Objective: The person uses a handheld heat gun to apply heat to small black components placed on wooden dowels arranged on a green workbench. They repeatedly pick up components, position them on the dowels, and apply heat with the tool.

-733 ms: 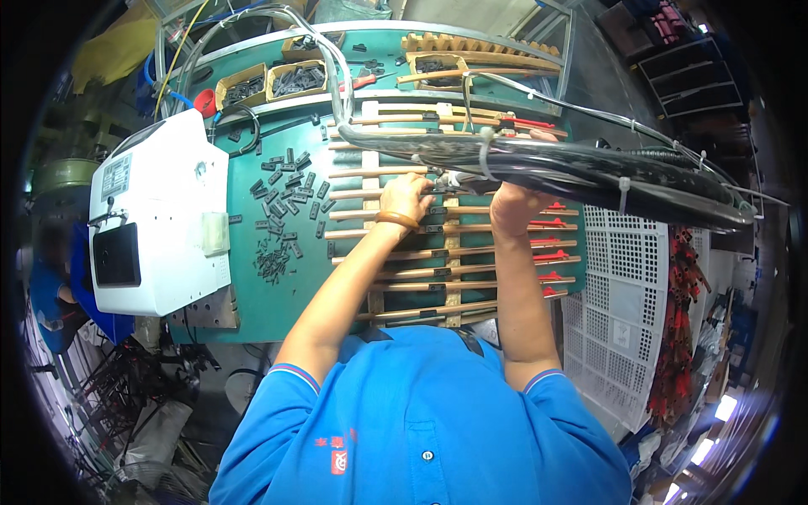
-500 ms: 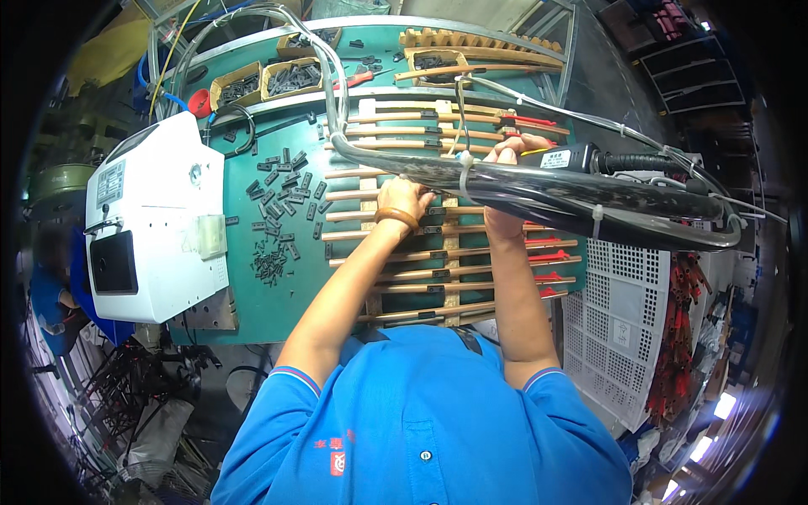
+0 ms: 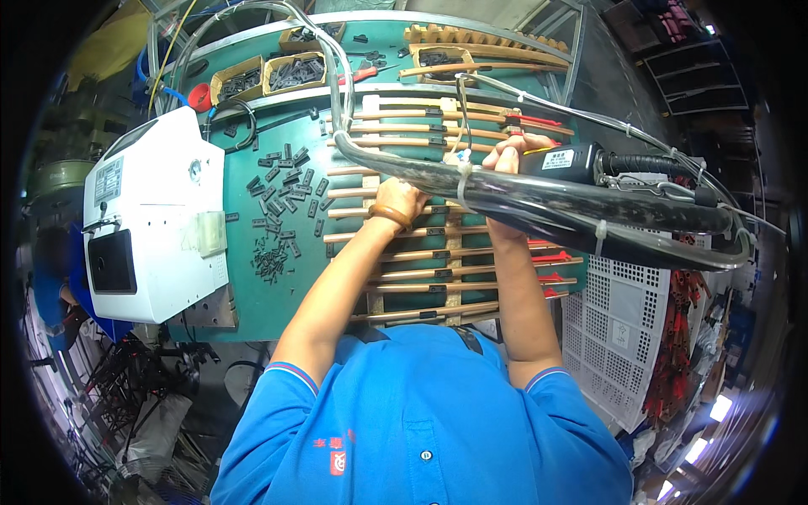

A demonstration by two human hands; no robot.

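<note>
My right hand grips a black power tool whose thick bundle of hoses and cables arcs across the view. The tool is held over a row of thin wooden sticks with black clips and red ends, laid side by side on a green work table. Lower on the row, my left hand, with a band at the wrist, rests on the sticks, partly hidden behind the hose bundle.
A white boxy machine stands at the left of the table. Several small black clips lie scattered beside it. Cardboard boxes of clips sit at the back. A white perforated crate stands at the right.
My right hand has lifted the tool up and away along the sticks, and the hose bundle has swung up with it. My left hand stays on the sticks.
</note>
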